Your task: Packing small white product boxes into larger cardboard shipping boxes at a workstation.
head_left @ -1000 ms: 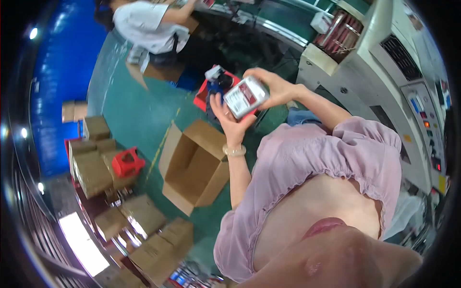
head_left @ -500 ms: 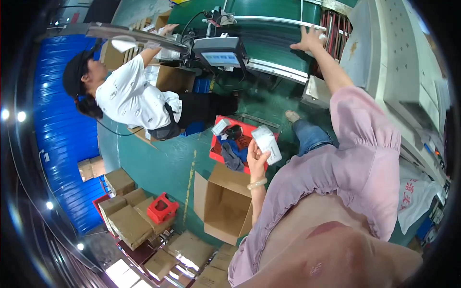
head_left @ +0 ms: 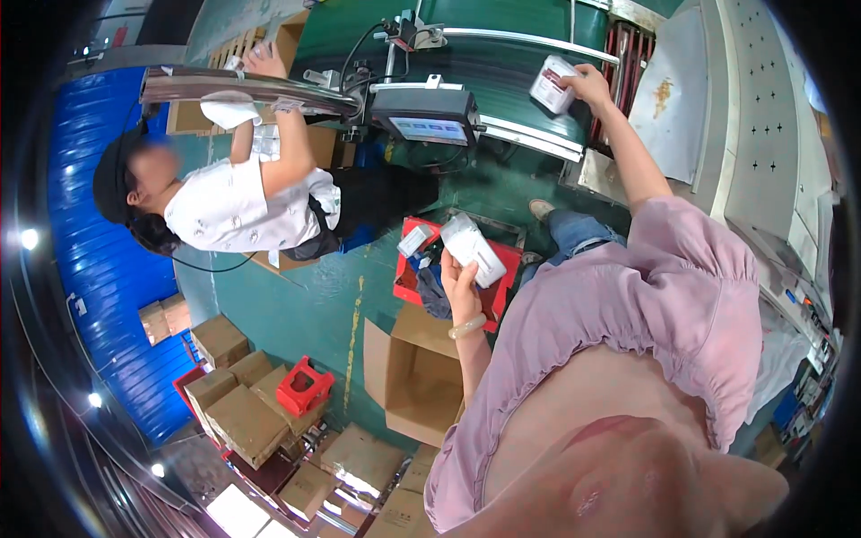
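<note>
My left hand (head_left: 460, 285), with a pale bangle at the wrist, is closed round a small white box (head_left: 473, 251). The box is tilted above a red crate (head_left: 508, 260) that has dark cloth and another small white box (head_left: 414, 240) at it. My right arm reaches out over the green conveyor belt (head_left: 502, 67). At its end my right hand (head_left: 588, 87) grips one end of a white and dark red box (head_left: 553, 85). Whether that box touches the belt I cannot tell.
A monitor (head_left: 421, 117) on a metal arm stands at the conveyor's near edge. At the left a co-worker in a white shirt (head_left: 220, 208) raises both hands. An open carton (head_left: 417, 377) stands below the red crate. Stacked cartons (head_left: 247, 421) carry a red stool (head_left: 305, 387).
My right hand, spread over the belt before, now has hold of a box. My left hand has shifted slightly left with its box. The co-worker's arms have moved and bent.
</note>
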`<act>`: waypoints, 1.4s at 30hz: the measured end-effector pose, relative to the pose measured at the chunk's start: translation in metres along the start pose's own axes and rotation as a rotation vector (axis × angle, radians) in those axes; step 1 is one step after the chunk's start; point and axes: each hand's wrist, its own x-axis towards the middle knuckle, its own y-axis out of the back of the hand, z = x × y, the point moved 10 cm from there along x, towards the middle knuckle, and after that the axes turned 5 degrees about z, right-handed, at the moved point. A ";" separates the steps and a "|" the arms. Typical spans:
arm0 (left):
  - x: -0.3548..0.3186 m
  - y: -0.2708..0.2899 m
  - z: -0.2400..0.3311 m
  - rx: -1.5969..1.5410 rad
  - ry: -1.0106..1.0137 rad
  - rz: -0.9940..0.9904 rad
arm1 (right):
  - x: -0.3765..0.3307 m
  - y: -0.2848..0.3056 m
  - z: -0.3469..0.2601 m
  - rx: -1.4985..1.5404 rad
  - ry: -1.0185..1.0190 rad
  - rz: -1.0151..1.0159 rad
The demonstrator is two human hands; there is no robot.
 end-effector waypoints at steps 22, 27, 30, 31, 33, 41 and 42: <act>0.005 0.016 -0.015 -0.103 0.078 0.043 | -0.068 0.027 -0.082 -0.621 0.584 0.264; 0.006 0.010 -0.020 -0.134 0.108 0.049 | -0.017 0.030 -0.038 -1.066 0.649 0.073; 0.008 0.008 -0.021 -0.063 0.108 0.047 | -0.009 0.006 -0.039 -1.091 0.723 -0.057; 0.007 0.010 -0.019 -0.066 0.098 0.059 | -0.009 0.009 -0.049 -1.095 0.666 -0.085; 0.004 0.015 -0.015 -0.080 0.074 0.084 | -0.017 0.020 -0.070 -1.105 0.535 -0.137; -0.002 0.023 -0.016 -0.147 0.103 0.101 | 0.013 0.008 -0.080 -0.922 0.498 0.014; -0.002 0.026 -0.017 -0.150 0.099 0.112 | 0.008 0.004 -0.082 -0.924 0.493 0.013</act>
